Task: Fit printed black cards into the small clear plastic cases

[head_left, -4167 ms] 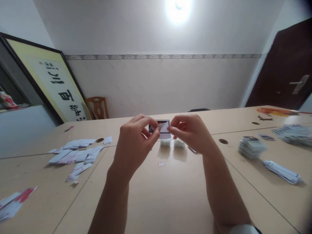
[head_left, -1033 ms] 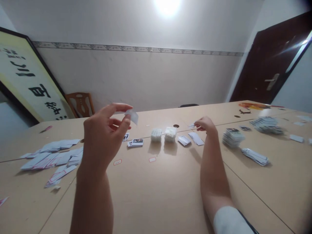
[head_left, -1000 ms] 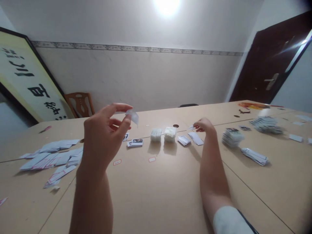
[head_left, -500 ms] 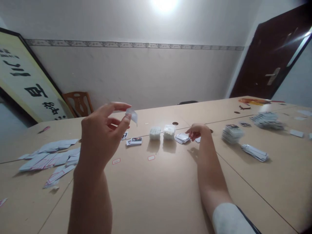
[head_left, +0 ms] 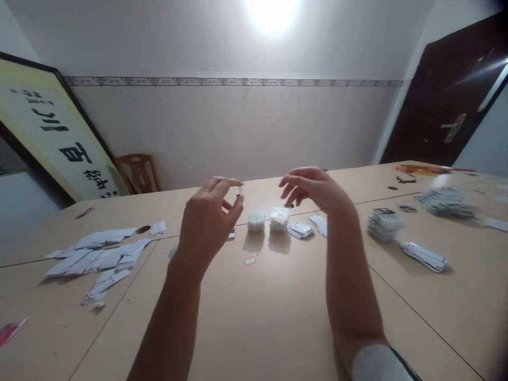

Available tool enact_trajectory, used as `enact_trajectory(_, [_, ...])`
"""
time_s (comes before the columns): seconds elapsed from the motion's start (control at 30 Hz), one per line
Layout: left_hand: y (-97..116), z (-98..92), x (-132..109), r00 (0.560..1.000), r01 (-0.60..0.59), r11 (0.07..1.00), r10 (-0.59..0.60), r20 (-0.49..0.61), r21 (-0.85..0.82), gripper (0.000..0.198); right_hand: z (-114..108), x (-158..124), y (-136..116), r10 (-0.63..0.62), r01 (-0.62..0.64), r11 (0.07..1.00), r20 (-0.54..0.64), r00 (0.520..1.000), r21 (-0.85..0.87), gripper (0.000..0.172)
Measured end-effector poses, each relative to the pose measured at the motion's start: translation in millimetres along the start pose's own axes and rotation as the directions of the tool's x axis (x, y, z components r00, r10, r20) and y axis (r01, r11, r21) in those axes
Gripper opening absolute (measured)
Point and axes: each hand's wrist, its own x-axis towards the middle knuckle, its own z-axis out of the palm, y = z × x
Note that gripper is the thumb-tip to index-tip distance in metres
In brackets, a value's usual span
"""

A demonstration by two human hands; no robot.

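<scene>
The left hand (head_left: 210, 219) pinches a small translucent piece (head_left: 240, 191) above the counter (head_left: 270, 323). Farther right, the right hand (head_left: 315, 189) is raised, loosely bent and partly spread. Two pale stacks (head_left: 279, 220) stand side by side below, white cards (head_left: 301, 229) just right of them, a red-bordered label (head_left: 250, 260) nearer.

Behind the table (head_left: 262, 317), pale wall (head_left: 238, 127) and bright lamp (head_left: 273, 13), chair (head_left: 138, 173) near far left corner, door (head_left: 432, 100) near far right.
</scene>
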Motion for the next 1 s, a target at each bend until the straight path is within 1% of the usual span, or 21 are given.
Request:
enact_trajectory(0.07, [1.6, 2.7, -0.7, 1.000, -0.031, 1.000, 0.031, 0.005, -0.003, 0.015, 20.9, 1.8, -6.7, -0.001, 0.001, 1.000, 0.088, 0.996, -0.003, 0.035])
enact_trajectory(0.17, [3.9, 6.8, -1.8, 0.996, -0.085, 0.996, 0.085, 0.004, 0.017, 0.016, 44.7, 8.2, -7.6, 0.006, -0.009, 1.000, 0.174, 0.985, 0.018, 0.037])
enact_trajectory(0.27, [4.3, 11.5, -2.2, 0.993, -0.119, 0.991, 0.120, -0.004, 0.068, 0.023, 57.5, 14.8, -2.7, -0.017, -0.004, 0.991, 0.157, 0.987, 0.131, 0.041])
enact_trajectory(0.37, [3.2, 14.6, -1.8, 0.991, -0.129, 0.987, 0.131, -0.010, 0.092, 0.032, 61.5, 18.4, 1.6, -0.019, -0.008, 0.971, 0.112, 0.994, 0.239, 0.043])
enact_trajectory(0.47, [2.8, 15.6, -1.6, 0.993, -0.109, 0.989, 0.112, -0.023, 0.103, 0.036, 61.5, 18.5, 1.5, 0.012, -0.031, 0.966, 0.078, 0.997, 0.258, 0.045])
enact_trajectory(0.57, [4.0, 15.9, -1.5, 0.995, -0.096, 0.990, 0.099, -0.026, 0.105, 0.042, 61.9, 17.2, -0.9, 0.025, -0.032, 0.973, 0.034, 0.999, 0.229, 0.042])
enact_trajectory(0.63, [5.3, 16.3, -1.3, 0.995, -0.093, 0.990, 0.095, -0.020, 0.110, 0.044, 63.8, 17.0, -1.5, 0.026, -0.026, 0.978, 0.000, 1.000, 0.206, 0.035])
enact_trajectory(0.73, [7.3, 17.6, -1.5, 0.996, -0.085, 0.988, 0.086, -0.006, 0.128, 0.045, 69.3, 18.4, -0.2, 0.025, -0.009, 0.984, -0.090, 0.996, 0.177, 0.023])
enact_trajectory(0.83, [9.1, 18.2, -2.2, 0.997, -0.076, 0.988, 0.075, 0.011, 0.134, 0.048, 73.3, 21.3, 1.5, 0.017, 0.014, 0.985, -0.178, 0.984, 0.172, 0.019])
enact_trajectory(0.9, [9.9, 17.1, -2.4, 0.997, -0.073, 0.990, 0.071, 0.023, 0.119, 0.053, 69.8, 23.9, 2.8, -0.002, 0.043, 0.986, -0.250, 0.968, 0.159, 0.022])
enact_trajectory(0.93, [10.2, 16.4, -2.2, 0.997, -0.070, 0.993, 0.067, 0.028, 0.095, 0.054, 64.8, 25.5, 4.2, -0.022, 0.067, 0.988, -0.304, 0.952, 0.137, 0.024])
enact_trajectory(1.0, [10.3, 16.4, -1.4, 0.998, -0.038, 0.999, 0.039, 0.040, -0.017, 0.046, 47.4, 29.1, 10.8, -0.070, 0.106, 0.993, -0.429, 0.901, 0.060, 0.027])
